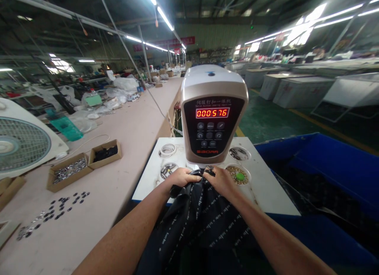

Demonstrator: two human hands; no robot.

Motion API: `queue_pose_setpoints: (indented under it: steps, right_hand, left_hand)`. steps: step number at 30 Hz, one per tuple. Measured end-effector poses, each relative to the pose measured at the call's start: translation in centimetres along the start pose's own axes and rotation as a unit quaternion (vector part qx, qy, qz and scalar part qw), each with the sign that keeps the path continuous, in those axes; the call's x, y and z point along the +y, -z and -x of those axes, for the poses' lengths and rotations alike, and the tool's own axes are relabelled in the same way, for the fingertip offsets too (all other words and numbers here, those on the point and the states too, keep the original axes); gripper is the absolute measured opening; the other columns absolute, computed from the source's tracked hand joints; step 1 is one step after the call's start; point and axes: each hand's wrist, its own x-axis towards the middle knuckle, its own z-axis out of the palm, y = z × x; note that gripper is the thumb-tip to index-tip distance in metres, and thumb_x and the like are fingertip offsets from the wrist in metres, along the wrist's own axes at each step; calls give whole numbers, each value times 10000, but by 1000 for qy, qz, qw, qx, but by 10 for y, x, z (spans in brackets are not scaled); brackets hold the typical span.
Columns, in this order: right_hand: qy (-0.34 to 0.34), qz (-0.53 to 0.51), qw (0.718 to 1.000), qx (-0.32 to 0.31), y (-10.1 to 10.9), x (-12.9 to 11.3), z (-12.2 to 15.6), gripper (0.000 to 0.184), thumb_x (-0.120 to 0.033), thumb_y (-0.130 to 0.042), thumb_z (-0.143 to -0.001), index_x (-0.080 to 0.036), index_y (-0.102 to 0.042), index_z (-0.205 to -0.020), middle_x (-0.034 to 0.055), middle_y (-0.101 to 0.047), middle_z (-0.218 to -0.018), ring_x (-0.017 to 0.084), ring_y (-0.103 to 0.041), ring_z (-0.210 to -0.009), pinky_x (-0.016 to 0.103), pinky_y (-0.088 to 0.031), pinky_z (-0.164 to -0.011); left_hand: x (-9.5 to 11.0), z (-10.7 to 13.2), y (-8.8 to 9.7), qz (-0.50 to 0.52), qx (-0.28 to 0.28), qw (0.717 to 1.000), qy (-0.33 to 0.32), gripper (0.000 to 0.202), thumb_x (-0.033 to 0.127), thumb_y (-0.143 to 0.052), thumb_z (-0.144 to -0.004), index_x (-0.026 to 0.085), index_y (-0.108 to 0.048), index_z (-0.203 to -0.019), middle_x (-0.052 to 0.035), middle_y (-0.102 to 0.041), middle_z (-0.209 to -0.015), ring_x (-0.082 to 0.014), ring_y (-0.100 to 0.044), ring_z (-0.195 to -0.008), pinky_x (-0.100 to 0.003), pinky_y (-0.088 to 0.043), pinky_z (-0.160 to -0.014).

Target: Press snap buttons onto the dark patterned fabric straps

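My left hand (182, 177) and my right hand (220, 179) grip the edge of a dark garment (207, 215) with white printed lettering. Both sets of fingers are pinched on the cloth, close together, right under the head of a button machine (214, 121). Its red display reads 000576. The garment hangs from my hands toward my lap. What lies between my fingertips under the machine head is hidden. On the white machine table (266, 196), a round well of brass-coloured parts with a green piece (239, 175) is beside my right hand, and a well of metal parts (168, 170) is beside my left.
Left of me runs a long table (130, 148) with a box of metal parts (69, 171), a box of black pieces (105, 153), scattered snap parts (62, 206) and a fan (23, 136). A blue bin (331, 152) holding dark cloth stands at the right.
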Motion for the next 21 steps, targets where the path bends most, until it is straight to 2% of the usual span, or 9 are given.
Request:
queue_pose_setpoints:
  steps: [5, 11, 21]
  right_hand:
    - [1, 28, 1000, -1, -4, 4, 2, 244, -396, -600, -908, -226, -759, -982, 77, -797, -949, 280, -731, -933, 307, -485, -757]
    - [15, 43, 999, -20, -5, 5, 2, 272, -388, -587, -937, -261, -774, -1087, 86, -787, -1084, 287, -722, -1024, 339, -506, -860]
    - [23, 37, 999, -27, -7, 10, 0, 281, -394, -578, -948, -286, -777, -1114, 59, -780, -1128, 268, -720, -1047, 333, -514, -905]
  left_hand:
    - [-9, 0, 6, 12, -14, 999, -37, 385, 467, -767, -632, 139, -696, -822, -16, -676, -776, -183, -592, -730, -282, -432, -696]
    - [-16, -11, 10, 39, -36, 998, -33, 412, 452, -811, -585, 131, -713, -823, -34, -697, -788, -199, -621, -759, -305, -463, -751]
    - [-22, -18, 10, 65, -49, 996, -21, 479, 470, -837, -544, 125, -713, -853, -42, -705, -821, -214, -637, -800, -314, -472, -781]
